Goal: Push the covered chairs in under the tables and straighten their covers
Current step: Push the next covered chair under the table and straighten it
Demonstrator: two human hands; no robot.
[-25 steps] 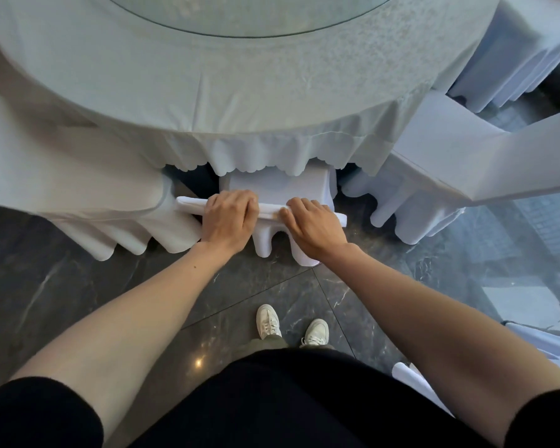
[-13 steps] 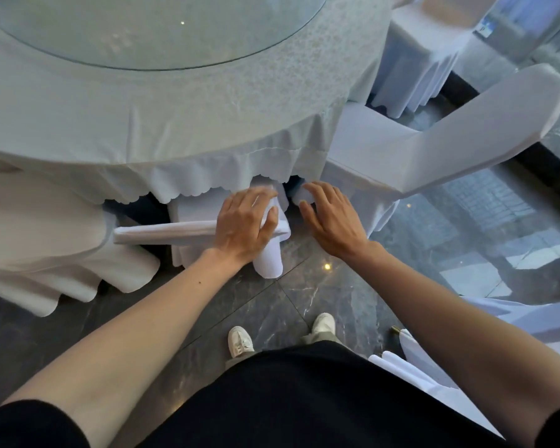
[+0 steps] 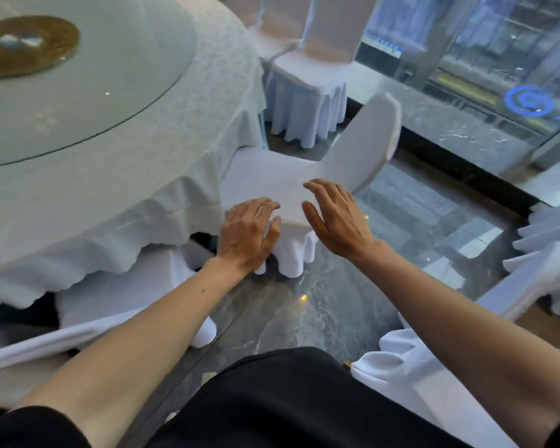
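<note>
counter point(image 3: 162, 176): big round one with a pale cloth and a scalloped hem hanging down, fills pretty much my whole left side
glass top point(image 3: 88, 92): round pane sitting on the counter, with a gold disc point(image 3: 26, 45) at its middle
chair point(image 3: 269, 176): the white one I'm on, right at the counter's edge. One side of the seat is tucked under the cloth hem, but most of it sticks out. The back leans away from the counter at an angle
cover point(image 3: 295, 253): the skirt hangs in folds off the seat corner nearest me, just out from the counter
left hand point(image 3: 246, 234): open, fingers loosely bent and spread over the seat corner closest to the counter, thumb up against the skirt, not clutching anything
right hand point(image 3: 337, 218): open too, fingers spread over the seat edge on the side away from the counter. Honestly can't tell if it's actually touching
second chair point(image 3: 126, 295): in under the counter by my left arm, white cover showing below the hem
far chair point(image 3: 307, 88): further round the counter, upright, just beside the cloth
floor point(image 3: 304, 318): dark glossy marble around the counter, lots of glare
white folds point(image 3: 411, 373): more cover fabric by my right arm, well away from the counter
</note>
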